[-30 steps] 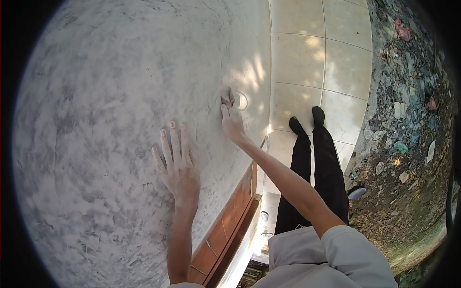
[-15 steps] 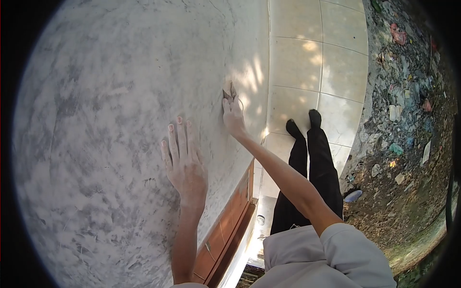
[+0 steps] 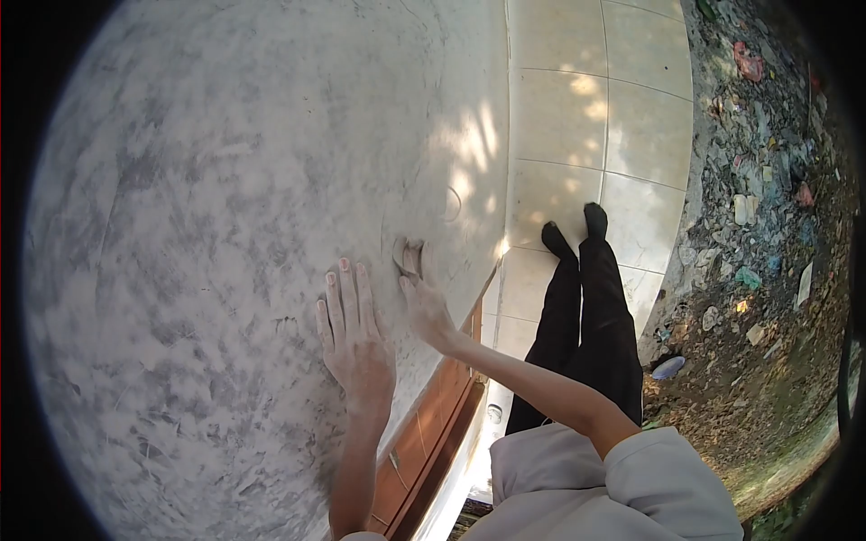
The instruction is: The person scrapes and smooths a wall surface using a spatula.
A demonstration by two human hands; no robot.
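Grey plaster wall (image 3: pixel 225 225): one left hand (image 3: pixel 356 338) lies flat, open and empty; one right hand (image 3: pixel 424 307) pins one pad (image 3: pixel 408 255), possibly sandpaper, under its fingertips.

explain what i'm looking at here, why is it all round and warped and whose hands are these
There is no machine here. The view comes from one camera worn on a person's head, looking forward and down, and its very wide lens bends everything into a circle. The big grey-white patchy surface is a wall right in front of the person. Their left hand lies flat and open against it. Their right hand presses a small brownish piece to the wall with its fingertips. It may be sandpaper, but that is hard to tell. Below are the person's own legs in black, standing on pale floor tiles, with littered ground beyond.
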